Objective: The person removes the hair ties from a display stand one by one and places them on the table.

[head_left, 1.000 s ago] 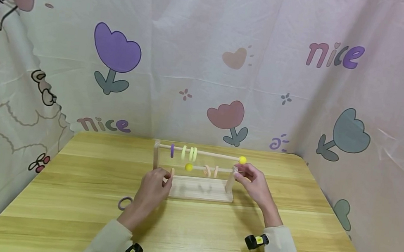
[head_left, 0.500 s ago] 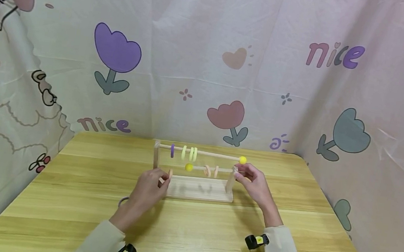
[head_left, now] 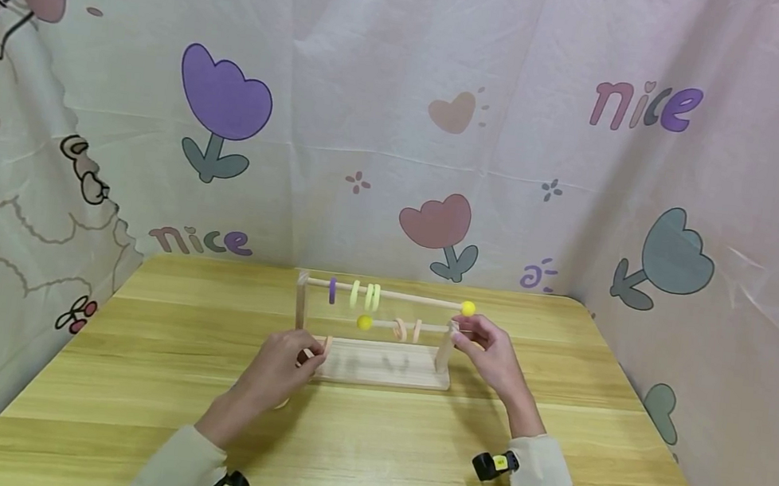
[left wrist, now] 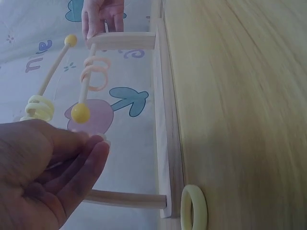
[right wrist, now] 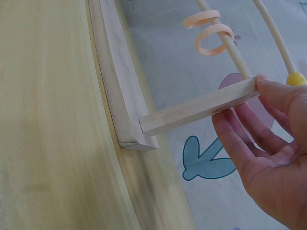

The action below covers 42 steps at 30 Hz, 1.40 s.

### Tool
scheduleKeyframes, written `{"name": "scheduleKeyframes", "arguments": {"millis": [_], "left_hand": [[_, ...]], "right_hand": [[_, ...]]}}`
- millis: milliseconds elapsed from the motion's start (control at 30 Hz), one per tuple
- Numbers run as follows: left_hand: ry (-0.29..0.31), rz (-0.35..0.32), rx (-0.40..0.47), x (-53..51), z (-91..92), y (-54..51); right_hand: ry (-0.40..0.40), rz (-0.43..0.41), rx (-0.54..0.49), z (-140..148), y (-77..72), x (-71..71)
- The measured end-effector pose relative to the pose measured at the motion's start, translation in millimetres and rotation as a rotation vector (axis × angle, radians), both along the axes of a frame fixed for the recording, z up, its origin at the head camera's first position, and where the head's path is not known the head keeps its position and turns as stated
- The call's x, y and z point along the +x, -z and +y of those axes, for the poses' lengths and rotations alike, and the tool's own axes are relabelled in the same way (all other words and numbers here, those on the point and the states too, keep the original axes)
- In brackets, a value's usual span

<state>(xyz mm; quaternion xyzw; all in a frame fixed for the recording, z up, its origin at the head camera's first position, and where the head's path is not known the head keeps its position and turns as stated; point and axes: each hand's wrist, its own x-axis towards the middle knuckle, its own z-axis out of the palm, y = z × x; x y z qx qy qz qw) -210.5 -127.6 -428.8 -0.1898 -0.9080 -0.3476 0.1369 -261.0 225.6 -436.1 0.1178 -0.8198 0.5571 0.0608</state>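
A wooden frame (head_left: 383, 364) stands on the table with two rods. Its upper rod carries a purple ring (head_left: 332, 291) and several light green rings (head_left: 369, 297); the lower rod, tipped with a yellow ball (head_left: 364, 323), carries two peach rings (right wrist: 214, 40). My left hand (head_left: 279, 371) pinches a peach ring (head_left: 328, 346) between thumb and fingers, at the left of the base and apart from the lower rod's ball. My right hand (head_left: 492, 359) grips the top of the short right post (right wrist: 201, 106), thumb on its end and fingers beneath.
On the table (head_left: 379, 458), a pale yellow ring (left wrist: 194, 208) lies close to the frame's left end, mostly behind my left hand in the head view. A yellow ball (head_left: 468, 309) tips the upper rod. Behind the table hangs a patterned cloth (head_left: 347, 110).
My left hand has moved left and down toward me with the pinched ring. It now covers the purple ring on the table, and the pale yellow one has come into view. My right hand stays put.
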Motion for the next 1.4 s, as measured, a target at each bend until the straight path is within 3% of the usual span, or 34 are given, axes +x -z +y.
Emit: {"name": "scheduleKeyframes", "arguments": {"millis": [167, 633, 833, 1167, 1400], "left_hand": [[0.108, 0.012, 0.005, -1.3, -7.0, 2.5], [0.278, 0.059, -0.083, -0.3, -24.7, 6.6], [0.307, 0.028, -0.099, -1.0, -30.2, 7.3], [0.303, -0.047, -0.182, -0.1, -37.6, 5.9], [0.298, -0.045, -0.265, -0.4, -41.5, 8.4]], "right_hand": [[0.003, 0.003, 0.008, 0, 0.1, -0.2], [0.008, 0.005, 0.016, 0, 1.2, -0.9], [0.008, 0.003, 0.018, -1, 1.3, -0.6], [0.01, -0.004, 0.016, -1, -0.8, 0.7], [0.011, -0.006, 0.009, -2, -1.6, 1.4]]}}
